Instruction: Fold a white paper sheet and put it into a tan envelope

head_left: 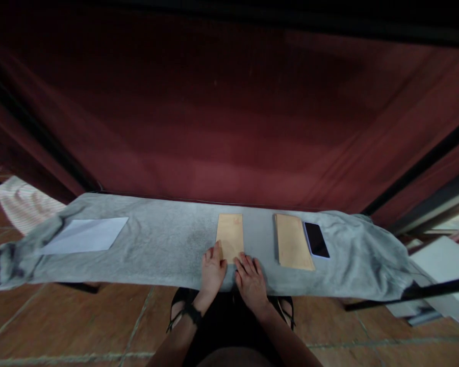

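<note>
A tan paper envelope (230,234) lies lengthwise in front of me on a grey cloth. My left hand (212,266) rests at its lower left edge, fingers stretched out and touching the paper. At the lower right corner is my right hand (250,279), its fingers spread flat, with the tips on or beside the envelope. Neither hand grips anything that I can see. To the right sits a stack of similar tan envelopes (294,241), slightly fanned at the left side.
A phone (316,240) with a dark screen lies right of the stack. White paper (86,235) is at the left end of the cloth-covered bench (160,239). A dark red panel (214,127) rises behind it. White boxes or boards (449,267) stand at far right.
</note>
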Demonstrator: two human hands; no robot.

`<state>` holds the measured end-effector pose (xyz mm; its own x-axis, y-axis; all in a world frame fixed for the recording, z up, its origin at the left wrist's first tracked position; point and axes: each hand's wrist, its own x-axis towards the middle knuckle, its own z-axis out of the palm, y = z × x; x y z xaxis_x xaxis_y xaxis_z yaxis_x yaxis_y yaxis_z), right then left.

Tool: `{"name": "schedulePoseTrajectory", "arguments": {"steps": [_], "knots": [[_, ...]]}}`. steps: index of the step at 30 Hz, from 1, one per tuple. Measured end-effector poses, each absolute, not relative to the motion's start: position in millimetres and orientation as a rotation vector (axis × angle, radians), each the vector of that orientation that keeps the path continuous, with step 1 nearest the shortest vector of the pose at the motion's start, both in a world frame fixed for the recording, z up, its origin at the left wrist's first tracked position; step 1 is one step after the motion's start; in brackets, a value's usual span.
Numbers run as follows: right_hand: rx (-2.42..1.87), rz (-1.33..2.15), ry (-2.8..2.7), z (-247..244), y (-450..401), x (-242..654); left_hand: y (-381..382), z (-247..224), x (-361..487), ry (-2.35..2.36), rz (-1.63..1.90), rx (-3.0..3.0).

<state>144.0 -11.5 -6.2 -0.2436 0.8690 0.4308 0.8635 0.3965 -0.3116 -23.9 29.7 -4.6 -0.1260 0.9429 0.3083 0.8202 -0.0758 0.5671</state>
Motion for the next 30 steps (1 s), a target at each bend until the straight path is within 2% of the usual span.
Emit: {"name": "schedulePoseTrajectory", "arguments": {"steps": [6,10,12,15,20,25,30], "knots": [[-1.559,-0.013,-2.114,4.3,-0.9,127.6,47.5,5.3,-21.4,1.604,1.185,1.467],[-1.625,0.041,-2.016,18.4,14.2,128.5,43.0,28.6,-0.9,1.470,1.227,1.420],[-1.608,0.199,-1.842,23.2,23.2,134.0,40.1,36.9,9.6,1.406,1.253,1.444],[-1.506,0.622,-1.387,24.6,32.9,141.5,36.9,35.6,18.3,1.383,1.289,1.343],[-1.194,1.223,-0.751,14.3,26.8,139.5,27.3,16.8,23.9,1.308,1.092,0.992],[-1.092,1.385,-0.783,8.2,12.4,140.3,27.4,11.5,27.6,1.285,1.042,0.879],[-1.284,1.496,-0.985,5.5,2.8,160.9,44.4,3.4,10.7,1.378,1.009,1.019]]}}
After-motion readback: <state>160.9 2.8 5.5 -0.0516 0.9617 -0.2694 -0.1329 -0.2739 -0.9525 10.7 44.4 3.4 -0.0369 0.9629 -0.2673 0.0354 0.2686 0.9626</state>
